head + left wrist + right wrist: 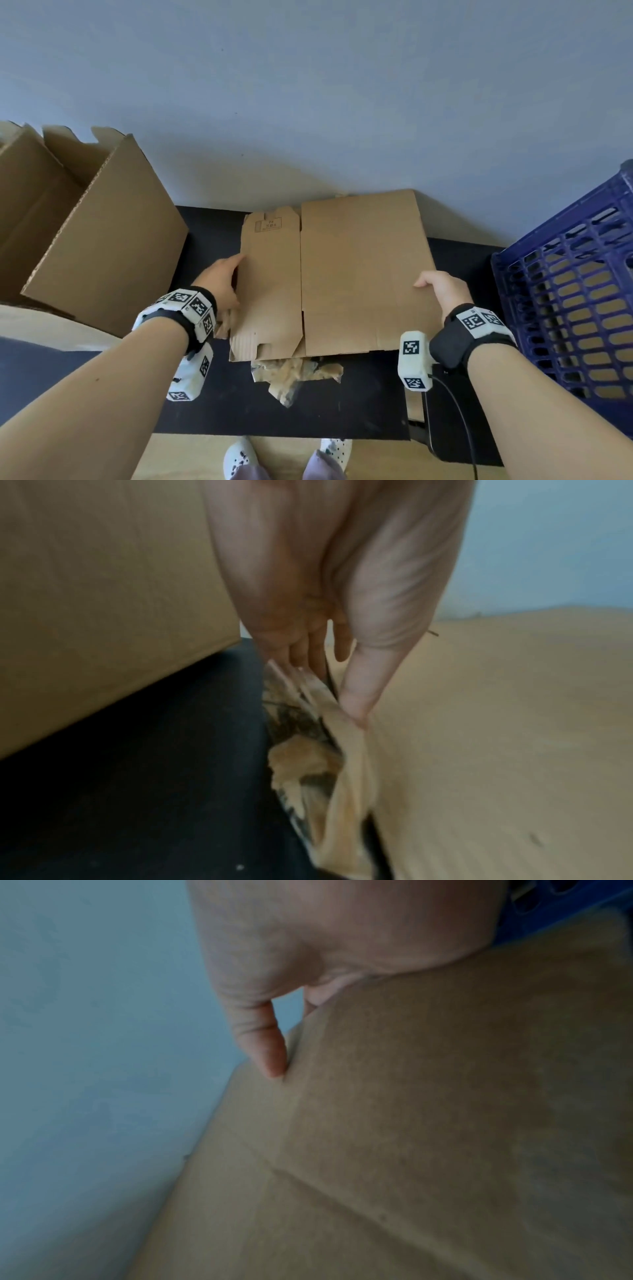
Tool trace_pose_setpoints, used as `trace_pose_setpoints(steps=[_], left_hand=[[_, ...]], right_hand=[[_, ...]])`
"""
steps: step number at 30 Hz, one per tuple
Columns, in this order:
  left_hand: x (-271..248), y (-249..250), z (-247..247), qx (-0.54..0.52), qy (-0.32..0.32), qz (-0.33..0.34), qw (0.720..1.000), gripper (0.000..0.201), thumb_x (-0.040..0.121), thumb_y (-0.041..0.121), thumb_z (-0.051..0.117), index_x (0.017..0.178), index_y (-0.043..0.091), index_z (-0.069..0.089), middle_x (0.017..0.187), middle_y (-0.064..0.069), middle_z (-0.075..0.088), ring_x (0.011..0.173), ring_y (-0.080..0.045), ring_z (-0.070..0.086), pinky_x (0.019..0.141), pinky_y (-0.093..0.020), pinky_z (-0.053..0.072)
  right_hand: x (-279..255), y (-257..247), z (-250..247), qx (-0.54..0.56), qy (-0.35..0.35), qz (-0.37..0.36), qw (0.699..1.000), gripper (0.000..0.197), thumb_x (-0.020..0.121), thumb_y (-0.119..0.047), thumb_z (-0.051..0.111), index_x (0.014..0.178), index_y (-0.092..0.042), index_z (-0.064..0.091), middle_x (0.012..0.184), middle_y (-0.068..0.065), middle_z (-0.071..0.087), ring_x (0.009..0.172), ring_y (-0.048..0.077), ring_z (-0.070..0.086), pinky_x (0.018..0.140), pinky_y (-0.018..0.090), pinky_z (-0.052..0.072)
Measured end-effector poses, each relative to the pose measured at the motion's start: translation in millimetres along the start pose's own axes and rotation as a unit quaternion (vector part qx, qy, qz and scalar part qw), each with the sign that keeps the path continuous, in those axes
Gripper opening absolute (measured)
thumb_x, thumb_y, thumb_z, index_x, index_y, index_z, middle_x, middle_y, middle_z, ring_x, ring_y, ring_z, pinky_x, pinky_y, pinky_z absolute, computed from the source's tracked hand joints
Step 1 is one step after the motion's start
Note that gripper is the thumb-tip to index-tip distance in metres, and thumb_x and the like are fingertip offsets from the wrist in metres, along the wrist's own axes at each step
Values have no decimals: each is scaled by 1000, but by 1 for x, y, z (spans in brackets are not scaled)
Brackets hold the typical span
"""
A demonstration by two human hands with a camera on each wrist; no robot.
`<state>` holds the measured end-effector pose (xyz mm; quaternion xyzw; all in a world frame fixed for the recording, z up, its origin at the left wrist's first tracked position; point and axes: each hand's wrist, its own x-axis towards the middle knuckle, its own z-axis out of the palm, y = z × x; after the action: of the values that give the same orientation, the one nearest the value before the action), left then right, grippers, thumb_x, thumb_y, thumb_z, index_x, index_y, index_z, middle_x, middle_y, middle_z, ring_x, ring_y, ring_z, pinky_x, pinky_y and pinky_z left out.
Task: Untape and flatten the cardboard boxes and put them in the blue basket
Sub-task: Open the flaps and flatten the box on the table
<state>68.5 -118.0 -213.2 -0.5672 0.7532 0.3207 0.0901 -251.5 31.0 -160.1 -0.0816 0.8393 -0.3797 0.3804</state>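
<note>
A flattened cardboard box (342,274) is held a little above the black table (205,404). My left hand (224,275) grips its left edge, thumb on top and fingers underneath, as the left wrist view shows on the cardboard (496,723). My right hand (442,289) pinches the right edge; in the right wrist view its thumb (270,1047) presses on the cardboard (428,1123). The blue basket (565,308) stands at the right, with cardboard showing through its lattice.
A large open cardboard box (96,222) stands at the left, close to my left hand. A crumpled wad of peeled tape (294,373) lies on the table under the flat box's near edge. A wall rises behind the table.
</note>
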Motion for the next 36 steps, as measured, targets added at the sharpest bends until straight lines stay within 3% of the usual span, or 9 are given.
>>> trace_pose_setpoints(steps=[5, 9, 15, 19, 25, 27, 30, 33, 36], left_hand=[[-6, -2, -3, 73, 40, -11, 996, 63, 85, 9, 56, 142, 23, 33, 124, -11, 52, 101, -25, 58, 84, -34, 51], [-12, 4, -19, 73, 60, -42, 995, 22, 85, 7, 55, 101, 20, 64, 107, -7, 66, 94, -24, 62, 78, -30, 51], [-22, 20, -24, 189, 84, -4, 978, 27, 83, 12, 59, 109, 13, 60, 119, -6, 47, 112, -25, 48, 87, -35, 47], [-27, 28, -36, 89, 63, -6, 994, 20, 80, 12, 59, 97, 19, 67, 91, -3, 67, 84, -22, 63, 73, -32, 54], [-31, 33, -41, -23, -5, -21, 1000, 21, 79, 4, 62, 96, 14, 68, 86, -4, 66, 87, -21, 65, 80, -33, 56], [-30, 35, -44, -63, 27, -21, 997, 23, 83, 5, 57, 101, 14, 68, 92, -5, 67, 89, -22, 64, 82, -35, 56], [-26, 39, -56, -303, 137, -42, 942, 28, 96, 21, 47, 117, 13, 64, 98, -5, 65, 90, -24, 62, 83, -38, 54], [-26, 51, -74, -564, 69, -56, 821, 50, 98, 45, 39, 126, 6, 53, 109, -11, 61, 105, -29, 58, 93, -41, 47], [-29, 64, -85, -581, 30, -15, 813, 67, 89, 56, 50, 135, 7, 45, 131, -13, 54, 120, -30, 51, 104, -43, 40]], right_hand=[[-15, -24, -15, 22, 33, -31, 999, 19, 70, 0, 59, 55, -8, 50, 71, 3, 49, 68, 21, 44, 67, 29, 35], [-22, -41, -34, 40, 72, -50, 995, 18, 76, -3, 59, 62, -11, 51, 81, 5, 50, 80, 21, 45, 75, 30, 35], [-36, -60, -45, 96, 115, -50, 988, 8, 75, -2, 59, 71, -8, 56, 104, 4, 48, 89, 20, 43, 77, 30, 34], [-44, -69, -48, 105, 124, -35, 986, 19, 77, 1, 58, 63, -9, 49, 101, 5, 46, 81, 21, 43, 72, 29, 35], [-50, -68, -47, 110, 129, -64, 983, 23, 75, 0, 58, 58, -11, 46, 98, 5, 45, 80, 20, 40, 73, 29, 33], [-52, -69, -48, 118, 131, -69, 982, 24, 74, 0, 58, 57, -11, 46, 97, 5, 45, 80, 20, 40, 75, 29, 32], [-55, -71, -50, 120, 129, -64, 982, 21, 73, 0, 57, 58, -11, 47, 86, 2, 46, 75, 20, 40, 69, 28, 33], [-60, -78, -54, 111, 141, -54, 982, 17, 75, 1, 57, 62, -8, 49, 81, 3, 44, 67, 20, 39, 69, 27, 34], [-66, -78, -56, 103, 145, -52, 983, 6, 76, 2, 57, 74, -4, 56, 97, 6, 46, 76, 23, 42, 76, 29, 34]])
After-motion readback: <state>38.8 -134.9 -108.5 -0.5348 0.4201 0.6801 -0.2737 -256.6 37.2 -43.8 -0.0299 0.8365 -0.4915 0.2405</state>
